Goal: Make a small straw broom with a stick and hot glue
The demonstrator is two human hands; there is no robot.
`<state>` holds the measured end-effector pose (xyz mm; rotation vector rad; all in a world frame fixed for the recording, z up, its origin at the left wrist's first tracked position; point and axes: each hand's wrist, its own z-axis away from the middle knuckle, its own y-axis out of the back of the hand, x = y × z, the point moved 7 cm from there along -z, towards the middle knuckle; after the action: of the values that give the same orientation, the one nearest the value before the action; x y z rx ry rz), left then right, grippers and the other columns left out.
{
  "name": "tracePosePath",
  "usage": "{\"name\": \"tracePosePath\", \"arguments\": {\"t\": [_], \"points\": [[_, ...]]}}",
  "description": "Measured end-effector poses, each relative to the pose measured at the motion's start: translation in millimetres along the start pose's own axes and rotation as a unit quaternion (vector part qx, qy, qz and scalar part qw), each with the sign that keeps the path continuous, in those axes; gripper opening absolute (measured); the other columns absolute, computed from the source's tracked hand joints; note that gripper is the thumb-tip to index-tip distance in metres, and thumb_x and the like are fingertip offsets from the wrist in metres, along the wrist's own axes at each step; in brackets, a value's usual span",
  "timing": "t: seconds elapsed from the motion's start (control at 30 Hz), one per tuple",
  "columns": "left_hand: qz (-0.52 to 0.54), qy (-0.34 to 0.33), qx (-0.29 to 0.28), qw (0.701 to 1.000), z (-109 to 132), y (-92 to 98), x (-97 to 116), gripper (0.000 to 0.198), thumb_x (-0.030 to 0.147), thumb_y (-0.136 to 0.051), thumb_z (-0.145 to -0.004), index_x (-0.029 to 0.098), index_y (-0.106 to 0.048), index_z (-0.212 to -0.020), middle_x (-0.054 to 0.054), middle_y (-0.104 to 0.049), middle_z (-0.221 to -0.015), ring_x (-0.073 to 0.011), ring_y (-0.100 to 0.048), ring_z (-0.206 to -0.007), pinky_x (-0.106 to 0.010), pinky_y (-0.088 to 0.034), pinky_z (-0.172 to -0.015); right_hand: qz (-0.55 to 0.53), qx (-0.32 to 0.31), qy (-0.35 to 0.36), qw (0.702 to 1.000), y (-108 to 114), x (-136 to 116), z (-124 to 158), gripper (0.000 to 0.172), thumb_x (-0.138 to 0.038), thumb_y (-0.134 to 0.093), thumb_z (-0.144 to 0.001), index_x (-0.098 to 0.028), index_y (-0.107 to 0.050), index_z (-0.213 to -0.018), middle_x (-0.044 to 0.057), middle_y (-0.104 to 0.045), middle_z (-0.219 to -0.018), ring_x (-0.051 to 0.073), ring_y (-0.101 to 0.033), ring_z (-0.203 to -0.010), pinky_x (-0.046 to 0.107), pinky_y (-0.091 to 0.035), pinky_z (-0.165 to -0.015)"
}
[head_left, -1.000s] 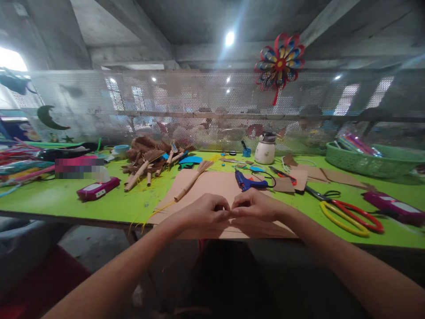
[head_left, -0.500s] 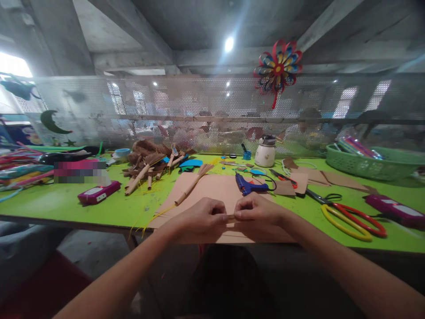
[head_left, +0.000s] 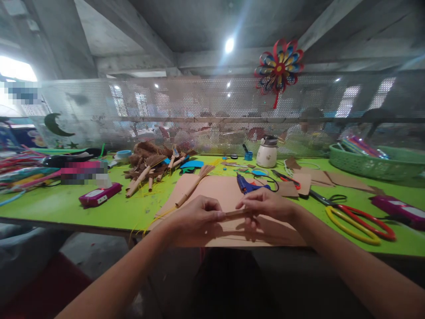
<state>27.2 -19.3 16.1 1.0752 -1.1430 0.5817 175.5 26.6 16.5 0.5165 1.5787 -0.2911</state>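
Note:
My left hand [head_left: 201, 215] pinches one end of a thin brown paper strip [head_left: 235, 215], folded or rolled, above the brown paper sheet [head_left: 219, 188]. Around the strip's other end are the fingers of my right hand [head_left: 265, 204], with some fingertips showing underneath. Just beyond my right hand lies a blue hot glue gun [head_left: 247, 184]. A brown paper roll with a fringed end [head_left: 191, 190] rests on the sheet past my left hand.
Scissors with red and yellow handles [head_left: 360, 223] lie at right, near a purple box [head_left: 398, 210]. Another purple box [head_left: 100, 195] sits at left. Fringed paper rolls [head_left: 142, 177] are piled behind. A white jar [head_left: 266, 153] and green basket [head_left: 368, 164] stand farther back.
My right hand has slid to the right, away from my left, and its fingers have loosened. More of the paper strip now shows between the hands.

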Motion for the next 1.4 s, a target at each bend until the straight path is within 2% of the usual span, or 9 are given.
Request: {"name": "tracePosePath", "arguments": {"t": [0.1, 0.2, 0.4, 0.53, 0.67, 0.77, 0.93, 1.13, 1.4], "points": [[0.139, -0.026, 0.002, 0.99, -0.1, -1.7, 5.6, 0.029, 0.039, -0.069, -0.074, 0.013, -0.057, -0.069, 0.003, -0.05, -0.055, -0.0069, -0.041, -0.052, -0.02, -0.027, -0.05, -0.071, 0.021, 0.094, 0.993, 1.0, -16.0, 3.1, 0.036, -0.036, -0.059, -0.086, -0.011, -0.062, -0.112, 0.009, -0.07, -0.079, 0.016, -0.067, -0.07, 0.032, -0.053, -0.067], [0.28, -0.038, -0.025, 0.959, -0.7, -14.5, 10.2, 0.026, 0.034, -0.072, -0.072, 0.013, -0.058, -0.07, 0.002, -0.051, -0.057, -0.0063, -0.041, -0.053, -0.019, -0.028, -0.052, -0.059, -0.002, 0.155, 0.986, -14.5, -31.3, 5.9, 0.042, -0.025, -0.067, -0.082, -0.016, -0.057, -0.122, 0.008, -0.07, -0.088, 0.016, -0.066, -0.079, 0.034, -0.052, -0.075], [0.385, -0.025, -0.095, 0.918, 2.1, -51.2, 14.2, 0.028, 0.035, -0.076, -0.068, 0.012, -0.061, -0.074, -0.001, -0.057, -0.066, -0.0059, -0.046, -0.055, -0.019, -0.034, -0.056, -0.039, 0.05, 0.248, 0.967, -33.5, -54.8, 8.1, 0.008, -0.019, -0.069, -0.078, -0.017, -0.071, -0.085, 0.003, -0.063, -0.083, 0.012, -0.059, -0.075, 0.027, -0.049, -0.068], [0.256, -0.008, -0.107, 0.961, 7.8, -50.0, 17.3, 0.033, 0.043, -0.068, -0.075, 0.011, -0.065, -0.083, -0.006, -0.064, -0.076, -0.0115, -0.055, -0.066, -0.024, -0.042, -0.065, 0.01, 0.071, 0.2, 0.977, -29.2, -52.5, 7.0, 0.015, -0.029, -0.066, -0.081, -0.014, -0.068, -0.078, 0.003, -0.061, -0.075, 0.013, -0.057, -0.07, 0.028, -0.048, -0.067], [0.05, -0.044, 0.07, 0.995, 4.3, 0.0, 27.0, 0.026, 0.038, -0.059, -0.081, 0.014, -0.067, -0.089, -0.005, -0.066, -0.084, -0.0135, -0.056, -0.076, -0.026, -0.043, -0.071, 0.128, 0.018, 0.062, 0.99, -20.6, -32.2, -2.3, 0.023, -0.036, -0.064, -0.081, -0.013, -0.067, -0.083, 0.001, -0.062, -0.068, 0.011, -0.055, -0.062, 0.024, -0.044, -0.06], [-0.098, -0.05, 0.108, 0.988, -5.0, 15.2, 30.8, 0.028, 0.035, -0.056, -0.081, 0.013, -0.068, -0.091, -0.006, -0.067, -0.083, -0.0153, -0.056, -0.075, -0.027, -0.042, -0.068, 0.249, -0.046, -0.009, 0.967, -18.4, -14.6, -16.0, 0.025, -0.034, -0.056, -0.084, -0.011, -0.068, -0.082, 0.0, -0.06, -0.058, 0.011, -0.053, -0.054, 0.023, -0.041, -0.056], [-0.249, -0.001, 0.081, 0.965, -14.7, 1.8, 11.1, 0.022, 0.03, -0.057, -0.075, 0.013, -0.07, -0.08, -0.002, -0.066, -0.071, -0.0156, -0.055, -0.068, -0.024, -0.038, -0.058, 0.412, -0.048, -0.027, 0.909, -13.8, 2.4, -38.9, 0.023, -0.026, -0.059, -0.078, -0.009, -0.073, -0.085, 0.004, -0.068, -0.069, 0.013, -0.055, -0.061, 0.022, -0.04, -0.056], [-0.285, -0.062, 0.081, 0.953, -12.4, -4.7, 4.2, 0.024, 0.025, -0.051, -0.08, 0.014, -0.072, -0.086, -0.004, -0.069, -0.079, -0.0155, -0.058, -0.072, -0.025, -0.04, -0.065, 0.443, -0.028, 0.013, 0.896, -11.7, 5.9, -38.4, 0.023, -0.025, -0.056, -0.079, -0.011, -0.073, -0.087, 0.005, -0.069, -0.076, 0.013, -0.058, -0.065, 0.021, -0.043, -0.061], [-0.392, -0.115, 0.096, 0.908, -13.3, -6.6, 2.5, 0.023, 0.026, -0.05, -0.085, 0.016, -0.07, -0.085, -0.007, -0.062, -0.083, -0.0172, -0.056, -0.08, -0.025, -0.042, -0.073, 0.441, 0.0, 0.012, 0.898, -11.4, 14.3, -32.8, 0.018, -0.021, -0.056, -0.078, -0.012, -0.071, -0.082, 0.004, -0.068, -0.074, 0.012, -0.055, -0.063, 0.021, -0.042, -0.058]]}}
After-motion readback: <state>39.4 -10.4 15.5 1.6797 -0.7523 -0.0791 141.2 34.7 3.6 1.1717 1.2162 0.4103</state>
